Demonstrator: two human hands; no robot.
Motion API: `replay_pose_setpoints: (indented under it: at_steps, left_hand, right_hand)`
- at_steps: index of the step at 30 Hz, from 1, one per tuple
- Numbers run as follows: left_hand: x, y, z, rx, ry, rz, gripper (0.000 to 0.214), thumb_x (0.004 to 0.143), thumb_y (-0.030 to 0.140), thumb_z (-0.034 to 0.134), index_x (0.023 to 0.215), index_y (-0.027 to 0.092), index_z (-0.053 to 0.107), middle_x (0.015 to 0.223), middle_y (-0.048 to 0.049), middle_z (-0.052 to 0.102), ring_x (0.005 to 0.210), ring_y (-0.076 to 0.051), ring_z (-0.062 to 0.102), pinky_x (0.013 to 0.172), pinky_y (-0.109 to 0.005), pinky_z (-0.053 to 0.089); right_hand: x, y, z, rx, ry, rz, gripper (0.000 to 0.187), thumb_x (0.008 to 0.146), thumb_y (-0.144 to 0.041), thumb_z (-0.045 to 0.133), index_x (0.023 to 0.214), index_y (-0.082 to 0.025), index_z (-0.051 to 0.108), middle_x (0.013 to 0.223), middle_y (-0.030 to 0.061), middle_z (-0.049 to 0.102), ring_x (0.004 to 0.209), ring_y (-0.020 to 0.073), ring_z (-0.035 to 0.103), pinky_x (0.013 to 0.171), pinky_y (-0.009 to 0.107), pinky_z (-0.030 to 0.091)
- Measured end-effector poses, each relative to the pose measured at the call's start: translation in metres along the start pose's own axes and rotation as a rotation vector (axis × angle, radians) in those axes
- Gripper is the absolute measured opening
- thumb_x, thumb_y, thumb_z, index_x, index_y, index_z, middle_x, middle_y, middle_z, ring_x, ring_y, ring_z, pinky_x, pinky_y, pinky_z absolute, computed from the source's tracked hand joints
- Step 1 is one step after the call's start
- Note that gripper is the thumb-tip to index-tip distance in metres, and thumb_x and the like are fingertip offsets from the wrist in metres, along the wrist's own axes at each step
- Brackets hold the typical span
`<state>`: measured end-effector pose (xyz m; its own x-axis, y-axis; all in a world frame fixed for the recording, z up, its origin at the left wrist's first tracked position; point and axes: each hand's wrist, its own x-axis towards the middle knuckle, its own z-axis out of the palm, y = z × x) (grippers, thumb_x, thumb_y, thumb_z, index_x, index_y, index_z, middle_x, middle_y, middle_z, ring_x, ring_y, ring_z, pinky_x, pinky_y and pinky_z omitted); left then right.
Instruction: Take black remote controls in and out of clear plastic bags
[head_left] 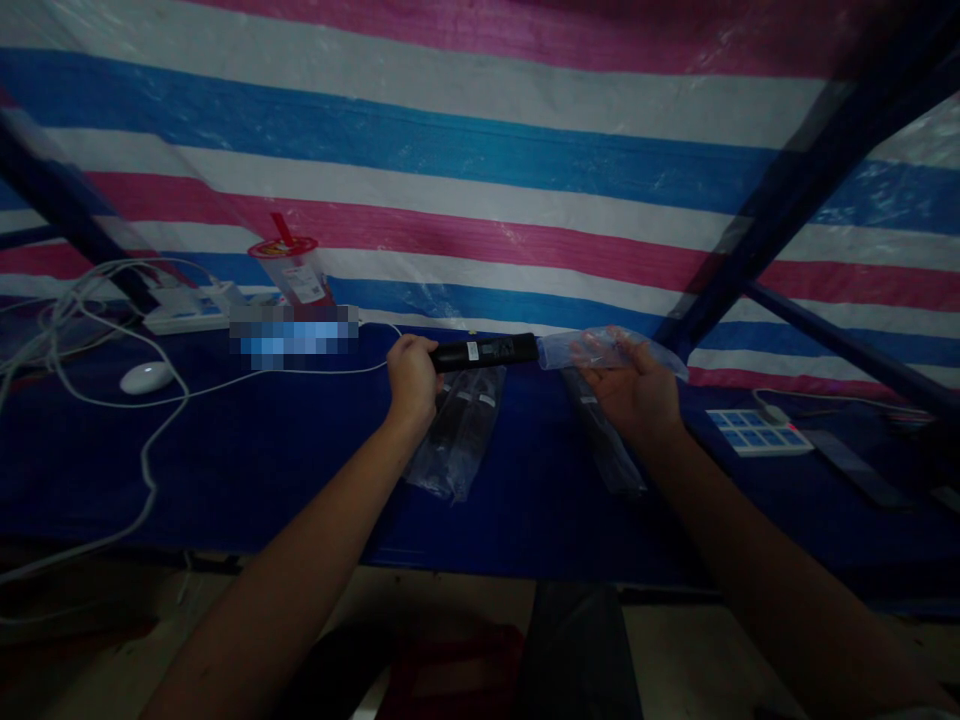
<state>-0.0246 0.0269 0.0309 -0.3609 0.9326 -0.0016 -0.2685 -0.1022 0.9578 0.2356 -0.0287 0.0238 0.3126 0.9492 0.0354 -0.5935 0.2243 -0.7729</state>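
Note:
My left hand [411, 378] is closed round one end of a slim black remote-like stick [487, 352], held level above the blue table [247, 450]. Its far end meets the mouth of a clear plastic bag [600, 349], which my right hand [636, 390] grips with curled fingers. Under my hands lie a bagged pair of the same black sticks [459, 428] and one more black stick [604, 440].
A sealed drink cup with a red straw [292, 268] stands at the back left beside a white power strip [184, 308], tangled white cables [90, 330] and a white mouse [146, 377]. A second power strip [759, 430] lies right. Dark blue frame bars [795, 190] slant overhead.

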Motion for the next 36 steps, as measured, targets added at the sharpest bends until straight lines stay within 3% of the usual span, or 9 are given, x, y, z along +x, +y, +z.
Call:
replay_pose_setpoints:
  at_steps: [15, 23, 30, 36]
  left_hand:
    - [0.0, -0.006, 0.001, 0.037, -0.039, -0.045, 0.014, 0.069, 0.022, 0.056, 0.065, 0.022, 0.043, 0.052, 0.0058, 0.033, 0.034, -0.008, 0.029, 0.035, -0.023, 0.016]
    - [-0.003, -0.004, 0.002, 0.019, -0.072, -0.083, 0.012, 0.068, 0.02, 0.056, 0.067, 0.022, 0.044, 0.052, 0.0057, 0.035, 0.034, -0.009, 0.032, 0.035, -0.022, 0.017]
    - [-0.006, -0.005, 0.004, -0.102, -0.201, -0.149, 0.017, 0.07, 0.02, 0.061, 0.071, 0.021, 0.043, 0.053, 0.0066, 0.038, 0.034, -0.008, 0.035, 0.035, -0.02, 0.019]
    - [-0.009, -0.005, 0.004, -0.114, -0.357, -0.184, 0.017, 0.072, 0.022, 0.069, 0.078, 0.017, 0.054, 0.057, 0.0021, 0.05, 0.038, -0.009, 0.044, 0.035, -0.02, 0.026]
  right_hand:
    - [0.004, 0.005, -0.003, -0.001, 0.001, -0.009, 0.011, 0.097, -0.033, 0.056, 0.098, -0.028, 0.066, 0.111, 0.0055, 0.076, 0.116, 0.0238, 0.072, 0.105, 0.048, 0.059]
    - [-0.001, 0.01, -0.001, -0.005, -0.028, 0.057, 0.023, 0.099, -0.042, 0.053, 0.104, -0.024, 0.066, 0.116, 0.0103, 0.076, 0.113, 0.0246, 0.074, 0.102, 0.047, 0.061]
    - [-0.006, 0.012, 0.003, -0.045, -0.065, 0.055, 0.021, 0.095, -0.04, 0.059, 0.108, -0.024, 0.066, 0.117, 0.0109, 0.076, 0.113, 0.0259, 0.074, 0.098, 0.048, 0.062]
    - [-0.011, 0.009, 0.006, -0.082, -0.124, 0.022, 0.019, 0.087, -0.025, 0.071, 0.105, -0.024, 0.066, 0.112, 0.0069, 0.076, 0.11, 0.0245, 0.073, 0.099, 0.047, 0.062]
